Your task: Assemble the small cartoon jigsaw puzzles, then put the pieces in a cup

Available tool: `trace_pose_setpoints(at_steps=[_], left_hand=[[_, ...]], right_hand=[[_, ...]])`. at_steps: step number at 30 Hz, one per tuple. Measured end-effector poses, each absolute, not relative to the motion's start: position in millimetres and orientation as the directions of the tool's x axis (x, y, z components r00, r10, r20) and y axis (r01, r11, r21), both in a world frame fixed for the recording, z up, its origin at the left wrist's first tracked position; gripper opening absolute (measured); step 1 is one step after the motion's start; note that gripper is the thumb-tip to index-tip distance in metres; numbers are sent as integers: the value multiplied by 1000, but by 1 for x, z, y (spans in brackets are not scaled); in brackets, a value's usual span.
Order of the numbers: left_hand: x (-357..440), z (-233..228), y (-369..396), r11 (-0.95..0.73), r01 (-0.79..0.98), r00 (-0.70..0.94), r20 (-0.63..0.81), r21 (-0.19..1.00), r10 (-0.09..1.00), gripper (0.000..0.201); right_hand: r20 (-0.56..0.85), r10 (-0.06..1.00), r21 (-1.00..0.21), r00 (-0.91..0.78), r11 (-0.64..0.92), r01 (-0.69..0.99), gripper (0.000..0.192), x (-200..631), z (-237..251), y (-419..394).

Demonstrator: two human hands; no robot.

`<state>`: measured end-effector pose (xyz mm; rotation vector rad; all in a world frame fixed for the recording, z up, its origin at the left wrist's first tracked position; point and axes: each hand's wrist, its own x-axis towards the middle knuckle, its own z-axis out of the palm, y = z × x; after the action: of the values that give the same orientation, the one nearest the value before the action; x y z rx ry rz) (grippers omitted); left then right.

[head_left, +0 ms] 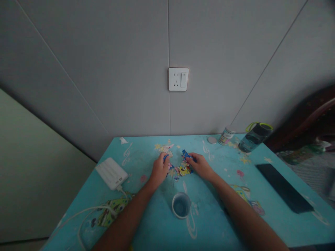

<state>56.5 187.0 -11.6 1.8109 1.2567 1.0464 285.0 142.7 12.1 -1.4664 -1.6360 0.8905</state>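
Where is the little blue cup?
In the head view, the little blue cup stands on the turquoise table, near its front edge, between the person's two forearms. It is just below the puzzle pieces that both hands touch.

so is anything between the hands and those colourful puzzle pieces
Nothing visible. The left hand and right hand both already rest on the puzzle pieces. The cup stands nearer the person, between the forearms.

Dim, flat light, soft shadows under the forearms, edges bowed and blurred at far right
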Motion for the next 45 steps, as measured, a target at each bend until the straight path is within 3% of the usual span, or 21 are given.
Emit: trace_pose_setpoints(at_steps=[6,12,19,25,36,45], left_hand=[[65,-8,178,-297,348,237,223,889,946,28],[69,-3,173,-294,288,280,213,911,936,37],[72,5,164,-308,255,320,221,916,921,38],[67,5,165,-228,221,309,153,948,939,35],[48,37,155,-106,92,412,59,990,909,39],[58,33,139,-24,-4,419,24,1000,908,47]], right_hand=[[27,972,-938,-232,105,331,41,267,23,136],[-4,954,-962,-300,78,261,42,257,25,134],[-17,967,-964,-253,51,261,40,255,24,135],[4,984,-959,-179,55,279,39,257,29,135],[52,989,-960,-139,88,267,29,243,108,81],[143,988,-905,-63,156,395,23,224,82,108]])
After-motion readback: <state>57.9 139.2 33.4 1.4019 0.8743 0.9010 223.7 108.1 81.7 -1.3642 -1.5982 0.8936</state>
